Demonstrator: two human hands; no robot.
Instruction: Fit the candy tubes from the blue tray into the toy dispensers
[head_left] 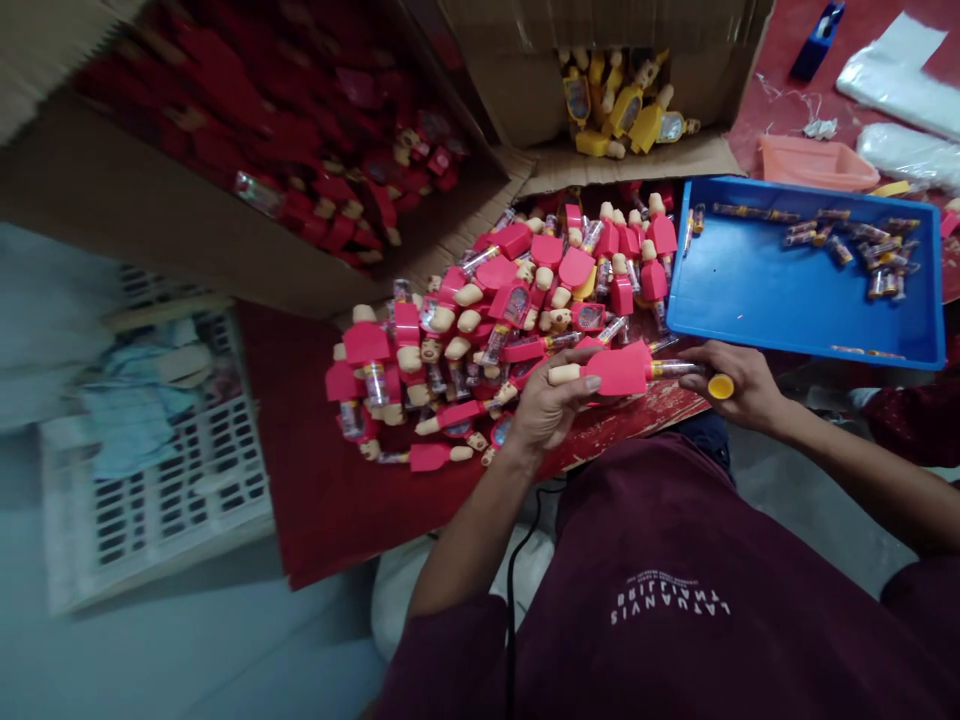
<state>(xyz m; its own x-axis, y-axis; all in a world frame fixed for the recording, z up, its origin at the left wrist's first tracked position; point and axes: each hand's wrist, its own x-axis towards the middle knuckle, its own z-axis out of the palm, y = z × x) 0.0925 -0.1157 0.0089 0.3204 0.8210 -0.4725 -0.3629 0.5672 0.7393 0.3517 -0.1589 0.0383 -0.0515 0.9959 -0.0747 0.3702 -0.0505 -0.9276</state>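
Note:
My left hand (551,400) is closed around a red plastic toy (622,370) with a cream, head-like end. From the toy's right end sticks out a clear printed tube (667,369) with a yellow band. My right hand (739,385) is closed at the far end of that tube, and a round yellow end (721,386) shows below its fingers. What this yellow end belongs to is mostly hidden in the fist. Behind and left of my left hand lies a heap of similar red toys (499,275), many with clear tubes attached.
A blue tray (765,290) at the right holds loose printed tubes (889,250). Cardboard boxes hold red toys (337,200) and yellow toys (626,110). An orange tray (817,162) and plastic bags (900,90) lie at the back right. A white crate (157,500) stands left of the red table (315,520).

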